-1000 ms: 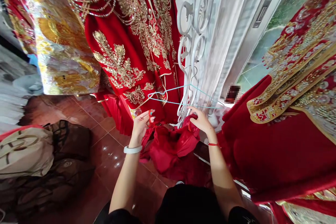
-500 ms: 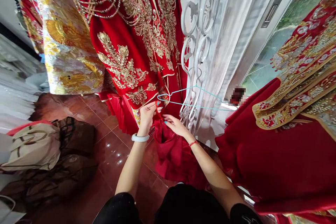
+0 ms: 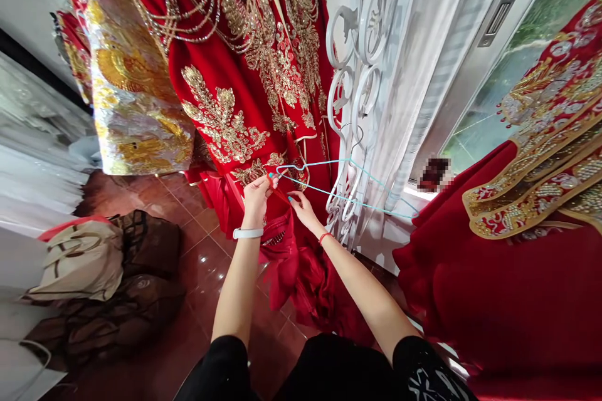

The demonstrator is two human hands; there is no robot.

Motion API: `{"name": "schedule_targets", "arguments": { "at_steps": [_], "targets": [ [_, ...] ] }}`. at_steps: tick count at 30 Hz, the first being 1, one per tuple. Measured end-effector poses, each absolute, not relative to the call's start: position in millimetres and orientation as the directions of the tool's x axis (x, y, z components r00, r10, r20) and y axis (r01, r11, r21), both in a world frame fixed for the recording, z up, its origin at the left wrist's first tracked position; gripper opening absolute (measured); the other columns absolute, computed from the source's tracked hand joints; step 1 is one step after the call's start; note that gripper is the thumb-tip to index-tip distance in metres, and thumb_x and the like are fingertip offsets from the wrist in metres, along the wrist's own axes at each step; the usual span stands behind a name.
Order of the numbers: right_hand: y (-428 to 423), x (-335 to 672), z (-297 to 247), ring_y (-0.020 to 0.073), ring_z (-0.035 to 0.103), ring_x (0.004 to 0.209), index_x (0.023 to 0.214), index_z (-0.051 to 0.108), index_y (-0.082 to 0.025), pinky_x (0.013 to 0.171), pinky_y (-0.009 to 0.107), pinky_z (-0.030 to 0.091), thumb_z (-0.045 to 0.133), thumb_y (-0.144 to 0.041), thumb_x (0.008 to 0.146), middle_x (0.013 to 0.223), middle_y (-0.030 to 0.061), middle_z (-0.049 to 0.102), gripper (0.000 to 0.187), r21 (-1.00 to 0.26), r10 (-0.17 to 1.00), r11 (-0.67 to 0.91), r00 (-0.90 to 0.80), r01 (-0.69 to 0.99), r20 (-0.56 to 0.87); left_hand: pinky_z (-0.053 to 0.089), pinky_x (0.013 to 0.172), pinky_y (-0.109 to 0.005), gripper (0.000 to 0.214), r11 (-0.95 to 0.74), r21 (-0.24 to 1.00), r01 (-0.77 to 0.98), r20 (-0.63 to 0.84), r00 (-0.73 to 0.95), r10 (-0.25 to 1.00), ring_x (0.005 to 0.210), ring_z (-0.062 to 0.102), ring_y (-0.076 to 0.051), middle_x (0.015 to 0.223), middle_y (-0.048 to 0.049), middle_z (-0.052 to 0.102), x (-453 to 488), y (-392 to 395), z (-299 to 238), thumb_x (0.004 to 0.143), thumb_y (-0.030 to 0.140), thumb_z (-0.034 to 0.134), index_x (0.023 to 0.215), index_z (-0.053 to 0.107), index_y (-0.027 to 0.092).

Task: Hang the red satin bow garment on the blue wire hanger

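Observation:
My left hand [image 3: 257,197] pinches a thin red strap [image 3: 281,192] close to the left end of a light blue wire hanger [image 3: 324,164]. To its right, my right hand [image 3: 305,212] has its thumb and finger closed on the lower part of that strap. Below both hands hangs a dark red garment [image 3: 305,276], bunched in folds toward the floor. The hanger's hook sits at the white scrollwork stand [image 3: 342,84]. I cannot tell whether the strap is around the hanger's end or only beside it.
A red jacket with gold embroidery [image 3: 254,69] hangs just ahead, a white and gold garment [image 3: 136,94] to its left. More red embroidered clothing [image 3: 508,276] hangs at right by the window. Beige and brown bags [image 3: 84,263] lie on the tiled floor [image 3: 202,282] at left.
My left hand has moved slightly left and up with the strap, to the hanger's end. The strap is stretched longer between my hands, and the dark red garment has shifted and bunched differently.

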State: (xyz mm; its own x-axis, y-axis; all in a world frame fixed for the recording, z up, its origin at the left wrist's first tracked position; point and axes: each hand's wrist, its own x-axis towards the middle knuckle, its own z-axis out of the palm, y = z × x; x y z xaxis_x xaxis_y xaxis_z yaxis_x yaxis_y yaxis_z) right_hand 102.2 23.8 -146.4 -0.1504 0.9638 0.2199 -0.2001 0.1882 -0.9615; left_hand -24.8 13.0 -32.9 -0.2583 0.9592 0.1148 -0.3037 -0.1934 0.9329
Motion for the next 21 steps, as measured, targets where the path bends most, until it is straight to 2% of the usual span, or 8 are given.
{"name": "schedule_targets", "arguments": {
  "at_steps": [2,5,8,10,13,17,19,21],
  "targets": [
    [25,102,-142,0.0106,0.040,0.057,0.119,0.061,-0.023,0.057,0.027,0.039,0.064,-0.053,0.085,0.088,-0.0008,0.064,0.045,-0.946,0.967,0.219,-0.074,-0.239,0.242,0.056,0.080,-0.028,0.031,-0.167,0.939,-0.302,0.094,-0.240,0.966,0.081,0.072,-0.016,0.079,-0.0056,0.076,-28,17,-33,0.060,0.034,0.089,0.079,0.076,0.014],
    [26,106,-134,0.0128,0.052,0.069,0.127,0.060,-0.024,0.065,0.028,0.045,0.064,-0.057,0.083,0.112,0.0048,0.068,0.055,-0.925,0.965,0.259,0.028,-0.278,0.261,0.057,0.084,-0.029,0.039,-0.139,0.950,-0.279,0.078,-0.218,0.973,0.091,0.073,-0.020,0.084,-0.0074,0.077,-26,25,-32,0.056,0.039,0.091,0.081,0.076,0.014],
    [28,115,-129,0.0166,0.059,0.087,0.117,0.066,-0.021,0.078,0.029,0.048,0.060,-0.059,0.085,0.119,0.0074,0.068,0.050,-0.901,0.950,0.308,0.140,-0.305,0.278,0.057,0.089,-0.033,0.043,-0.099,0.966,-0.240,0.066,-0.143,0.987,0.097,0.074,-0.022,0.091,-0.0094,0.078,-18,35,-30,0.054,0.040,0.093,0.084,0.076,0.014],
    [29,122,-129,0.0174,0.059,0.089,0.103,0.069,-0.020,0.080,0.029,0.048,0.056,-0.060,0.087,0.110,0.0071,0.070,0.045,-0.894,0.940,0.331,0.184,-0.300,0.286,0.057,0.092,-0.035,0.045,-0.084,0.972,-0.218,0.068,-0.080,0.995,0.099,0.074,-0.023,0.092,-0.0100,0.079,-11,41,-30,0.054,0.039,0.094,0.087,0.076,0.013],
    [28,131,-132,0.0164,0.055,0.077,0.086,0.069,-0.020,0.072,0.029,0.046,0.053,-0.065,0.088,0.087,0.0048,0.068,0.048,-0.907,0.938,0.330,0.201,-0.263,0.283,0.056,0.094,-0.037,0.051,-0.092,0.981,-0.168,0.097,0.016,0.995,0.099,0.074,-0.024,0.090,-0.0097,0.079,0,46,-30,0.052,0.043,0.095,0.090,0.077,0.013],
    [21,142,-136,0.0135,0.040,0.057,0.081,0.068,-0.021,0.056,0.028,0.035,0.049,-0.073,0.086,0.059,-0.0025,0.048,0.056,-0.938,0.963,0.254,0.154,-0.235,0.222,0.055,0.095,-0.039,0.060,-0.163,0.985,-0.054,0.170,0.169,0.971,0.099,0.072,-0.027,0.091,-0.0100,0.079,12,45,-30,0.049,0.049,0.095,0.094,0.079,0.013],
    [16,148,-137,0.0130,0.034,0.053,0.080,0.067,-0.021,0.053,0.028,0.030,0.044,-0.077,0.086,0.054,-0.0047,0.038,0.060,-0.948,0.975,0.207,0.133,-0.243,0.179,0.055,0.092,-0.039,0.060,-0.151,0.988,-0.022,0.152,0.211,0.966,0.094,0.073,-0.026,0.088,-0.0096,0.079,14,43,-33,0.048,0.051,0.095,0.092,0.080,0.013],
    [10,155,-137,0.0131,0.033,0.053,0.079,0.067,-0.021,0.054,0.029,0.028,0.042,-0.078,0.086,0.055,-0.0046,0.036,0.062,-0.949,0.975,0.203,0.144,-0.241,0.172,0.056,0.089,-0.039,0.059,-0.102,0.994,-0.034,0.106,0.211,0.972,0.089,0.073,-0.024,0.087,-0.0092,0.079,13,38,-41,0.049,0.052,0.094,0.091,0.080,0.013]
  ]
}}
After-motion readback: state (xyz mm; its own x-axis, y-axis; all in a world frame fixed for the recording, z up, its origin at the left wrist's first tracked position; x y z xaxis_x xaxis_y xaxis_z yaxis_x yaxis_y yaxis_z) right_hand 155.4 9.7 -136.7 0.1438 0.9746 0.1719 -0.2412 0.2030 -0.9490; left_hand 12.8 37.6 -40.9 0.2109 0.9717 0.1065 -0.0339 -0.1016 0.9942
